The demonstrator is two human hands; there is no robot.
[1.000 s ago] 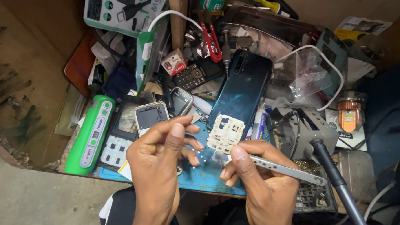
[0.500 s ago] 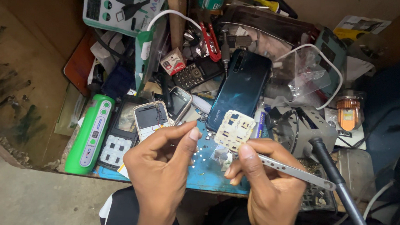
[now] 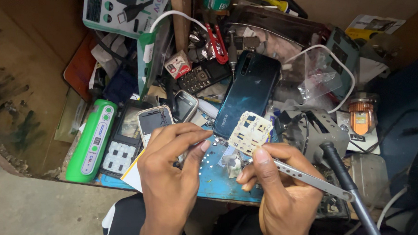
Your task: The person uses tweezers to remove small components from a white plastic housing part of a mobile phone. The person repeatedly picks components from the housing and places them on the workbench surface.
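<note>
Tweezers (image 3: 310, 176) in the person's right hand (image 3: 283, 199) lift a pale perforated keypad frame (image 3: 250, 132) above the blue mat (image 3: 216, 178) on a cluttered table (image 3: 82, 66), beside a dark teal phone (image 3: 248, 94). The right grip pinches the tweezers closed on the frame's lower edge. The left hand (image 3: 172, 180) hovers empty, fingers loosely curled. A light, steady squeeze would likely keep the thin frame from bending.

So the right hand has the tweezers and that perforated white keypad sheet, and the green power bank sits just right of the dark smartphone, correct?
Not quite. In the head view the green power bank lies far left of the dark smartphone, at the bench's left edge. The rest holds: the right hand grips the tweezers and the perforated white keypad sheet.
</note>
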